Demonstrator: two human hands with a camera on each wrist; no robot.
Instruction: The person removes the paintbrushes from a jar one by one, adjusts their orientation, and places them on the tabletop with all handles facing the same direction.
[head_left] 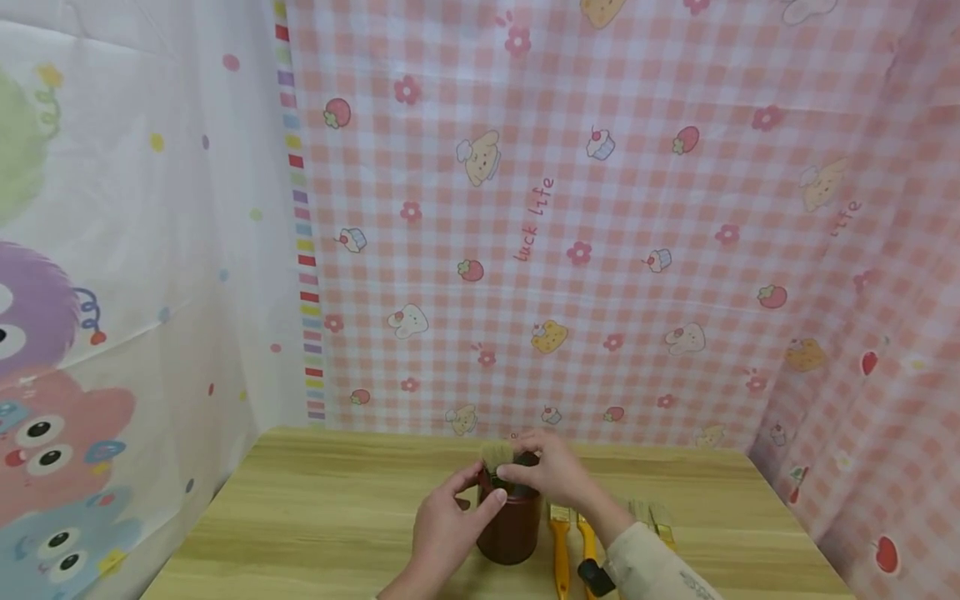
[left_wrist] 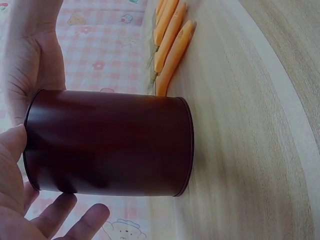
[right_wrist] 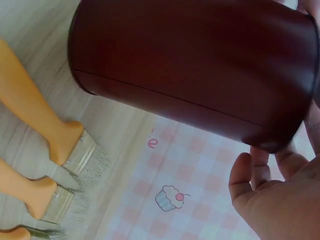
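A dark red-brown cylindrical pen-holder-like cup [head_left: 512,529] stands upright on the wooden table. My left hand [head_left: 448,521] grips its left side near the rim, thumb in front and fingers around the side; the left wrist view shows the cup wall [left_wrist: 107,145] up close. At the cup's mouth, a paintbrush [head_left: 497,455] points its pale bristles upward, its handle hidden inside. My right hand [head_left: 553,468] reaches over the rim from the right and pinches this brush near the base of its bristles. In the right wrist view the cup covers the right thumb.
Several paintbrushes with orange handles lie on the table [head_left: 337,517] right of the cup, among them one brush [head_left: 561,546] close beside it and another brush [right_wrist: 35,95] with bristles toward the back. Pink checked cloth [head_left: 540,250] hangs behind the table's far edge; white cloth [head_left: 187,250] hangs at left.
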